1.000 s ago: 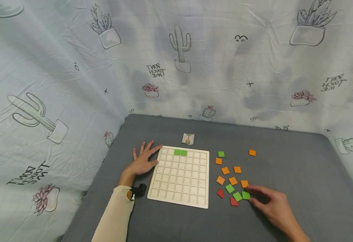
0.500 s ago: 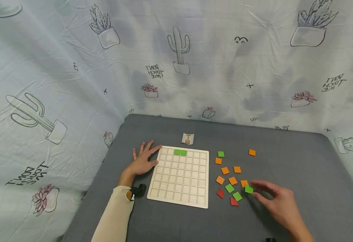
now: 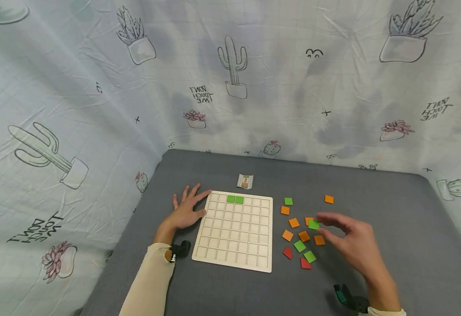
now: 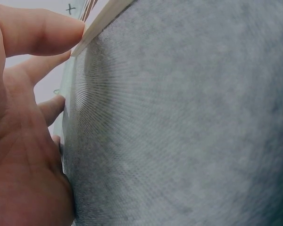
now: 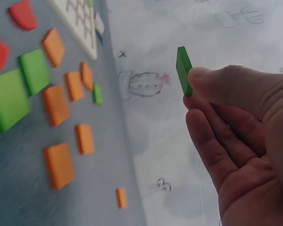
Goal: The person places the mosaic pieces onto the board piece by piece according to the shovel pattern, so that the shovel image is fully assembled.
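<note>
Between thumb and fingertips my right hand (image 3: 352,237) pinches a green square tile (image 5: 183,70), raised over the loose tiles. In the head view this tile (image 3: 313,224) overlaps an orange one. My left hand (image 3: 186,213) lies with fingers spread at the left edge of the pale wooden grid board (image 3: 236,230). Its thumb (image 4: 47,32) and index finger touch the board's edge in the left wrist view. Two green tiles (image 3: 235,199) sit side by side in the board's top row.
Right of the board lie several orange tiles (image 3: 294,223), a few green tiles (image 3: 299,246) and two red pieces (image 3: 305,263) with one slanted or curved side. A small printed pattern card (image 3: 245,181) lies behind the board. A patterned curtain (image 3: 277,87) hangs beyond the grey table (image 3: 372,197).
My right hand has picked up the green tile from the front right of the loose tiles and carried it up, away and slightly left. The left hand has stayed at the board.
</note>
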Motion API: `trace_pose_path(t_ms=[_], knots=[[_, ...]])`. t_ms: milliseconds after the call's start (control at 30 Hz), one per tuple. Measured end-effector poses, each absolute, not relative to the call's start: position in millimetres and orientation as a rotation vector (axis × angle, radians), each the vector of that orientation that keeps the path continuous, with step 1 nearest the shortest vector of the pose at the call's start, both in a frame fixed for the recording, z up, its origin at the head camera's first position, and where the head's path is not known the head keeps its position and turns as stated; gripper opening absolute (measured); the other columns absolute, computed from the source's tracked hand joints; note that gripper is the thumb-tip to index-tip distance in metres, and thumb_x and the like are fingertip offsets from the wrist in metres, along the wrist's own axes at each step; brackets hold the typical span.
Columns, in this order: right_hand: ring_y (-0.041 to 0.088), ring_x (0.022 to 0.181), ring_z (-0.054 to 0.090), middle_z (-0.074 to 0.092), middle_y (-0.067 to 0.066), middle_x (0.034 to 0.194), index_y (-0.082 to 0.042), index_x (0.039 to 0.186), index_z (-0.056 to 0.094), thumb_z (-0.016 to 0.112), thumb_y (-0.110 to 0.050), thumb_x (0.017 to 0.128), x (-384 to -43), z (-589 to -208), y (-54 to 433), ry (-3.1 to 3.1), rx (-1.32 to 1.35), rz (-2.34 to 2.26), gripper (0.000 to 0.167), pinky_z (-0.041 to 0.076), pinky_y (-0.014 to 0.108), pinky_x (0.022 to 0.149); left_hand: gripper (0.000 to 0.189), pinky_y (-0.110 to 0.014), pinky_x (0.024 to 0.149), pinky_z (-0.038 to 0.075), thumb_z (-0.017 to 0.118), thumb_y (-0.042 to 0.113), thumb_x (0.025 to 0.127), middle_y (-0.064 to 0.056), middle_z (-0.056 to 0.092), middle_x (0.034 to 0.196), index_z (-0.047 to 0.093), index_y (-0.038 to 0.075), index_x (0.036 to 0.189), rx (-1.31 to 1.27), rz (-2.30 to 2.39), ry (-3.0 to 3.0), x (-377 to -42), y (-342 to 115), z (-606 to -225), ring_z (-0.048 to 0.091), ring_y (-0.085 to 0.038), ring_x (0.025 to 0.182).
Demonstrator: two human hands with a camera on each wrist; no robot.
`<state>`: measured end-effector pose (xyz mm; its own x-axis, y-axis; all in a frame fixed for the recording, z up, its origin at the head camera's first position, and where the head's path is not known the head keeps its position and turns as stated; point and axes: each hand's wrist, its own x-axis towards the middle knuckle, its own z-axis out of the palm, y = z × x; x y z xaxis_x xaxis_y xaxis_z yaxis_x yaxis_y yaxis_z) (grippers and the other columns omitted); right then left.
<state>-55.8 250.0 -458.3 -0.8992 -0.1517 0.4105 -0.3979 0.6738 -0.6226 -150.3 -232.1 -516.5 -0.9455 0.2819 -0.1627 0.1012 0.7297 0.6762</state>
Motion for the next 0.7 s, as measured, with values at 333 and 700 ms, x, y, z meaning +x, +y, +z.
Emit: trace_pose_path(t_ms=[333, 700], knots=[[-0.004, 0.099, 0.073, 0.085, 0.000, 0.107, -0.016, 0.120, 0.085, 0.094, 0.004, 0.079, -82, -440, 230, -2.490, 0.508, 1.061, 0.046, 0.041, -0.002, 0.099, 0.068, -0.077, 0.123, -0.022, 0.063, 0.016, 0.106, -0.019, 0.007, 0.185, 0.042, 0.020, 0.171, 0.323, 1.024, 2.683, -151, -233, -518, -0.014, -0.050, 0.169], [0.021, 0.101, 0.079, 0.085, 0.001, 0.111, -0.014, 0.123, 0.083, 0.091, -0.003, 0.087, -109, -425, 212, -2.537, 0.527, 1.049, 0.038, 0.040, -0.002, 0.097, 0.068, -0.077, 0.122, -0.022, 0.062, 0.015, 0.106, -0.020, 0.007, 0.185, 0.042, 0.018, 0.171, 0.329, 1.039, 2.679, -150, -233, -517, -0.014, -0.051, 0.169]])
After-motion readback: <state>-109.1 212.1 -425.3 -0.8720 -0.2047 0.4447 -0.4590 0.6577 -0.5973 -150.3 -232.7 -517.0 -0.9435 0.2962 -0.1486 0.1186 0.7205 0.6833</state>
